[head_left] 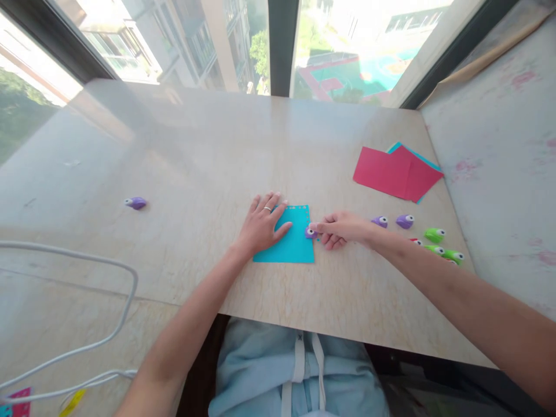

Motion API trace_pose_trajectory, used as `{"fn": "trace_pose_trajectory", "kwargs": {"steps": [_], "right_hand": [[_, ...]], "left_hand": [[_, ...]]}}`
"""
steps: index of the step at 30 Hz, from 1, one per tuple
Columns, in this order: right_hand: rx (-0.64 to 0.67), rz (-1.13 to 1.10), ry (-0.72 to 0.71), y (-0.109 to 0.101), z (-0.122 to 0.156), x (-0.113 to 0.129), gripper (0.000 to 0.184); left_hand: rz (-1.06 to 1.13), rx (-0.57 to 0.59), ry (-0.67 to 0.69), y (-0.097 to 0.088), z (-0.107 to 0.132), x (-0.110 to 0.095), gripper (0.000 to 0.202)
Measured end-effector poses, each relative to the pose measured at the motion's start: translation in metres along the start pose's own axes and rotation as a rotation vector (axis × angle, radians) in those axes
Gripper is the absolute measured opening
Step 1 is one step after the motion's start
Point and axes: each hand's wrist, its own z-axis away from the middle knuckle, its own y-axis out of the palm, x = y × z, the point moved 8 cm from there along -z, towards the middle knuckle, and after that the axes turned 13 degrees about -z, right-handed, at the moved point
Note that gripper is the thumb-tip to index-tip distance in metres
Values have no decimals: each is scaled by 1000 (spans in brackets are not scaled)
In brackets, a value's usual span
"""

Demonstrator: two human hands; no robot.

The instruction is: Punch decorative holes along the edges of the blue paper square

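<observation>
A square of blue paper [290,248] lies flat on the pale marble-patterned surface. Small cut-outs run along its top edge and down the upper part of its right edge. My left hand [264,223], with a ring on one finger, rests with spread fingers on the paper's left side. My right hand [336,229] grips a small purple craft punch [310,233] with a white top, set at the paper's right edge. Tiny blue bits lie beside the punch. My fingers partly hide the punch.
Several purple, green and red punches [434,234] sit at the right, partly behind my forearm. Red and blue sheets [386,171] lie behind them. Another purple punch [138,202] is far left. White cable [130,289] loops at lower left. Windows border the back.
</observation>
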Motion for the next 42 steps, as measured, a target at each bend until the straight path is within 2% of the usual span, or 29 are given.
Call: {"fn": "trace_pose_trajectory", "kwargs": {"steps": [4,14,19,23,29,34,38,42], "right_hand": [[72,-62,56,1,-3,-1,41],[75,-24,-18,3,4,3,32],[92,-3,-52,2,-2,2,34],[51,-6,-32,-3,-7,-3,38],[67,30,-108,-2,-4,0,35],[-13,100,-128,-2,4,8,36],[58,133,-102,6,5,9,38],[109,194,-202,10,4,15,40]], "left_hand": [[-5,-1,-7,0,0,-1,58],[-5,24,-3,3,1,-3,61],[-7,21,-5,2,0,-4,60],[-5,7,2,2,0,-4,60],[-10,13,-8,4,-1,-3,59],[-20,21,-9,3,-1,-5,59],[-18,15,-6,2,-1,-6,59],[-21,12,-6,3,-1,-5,58]]}}
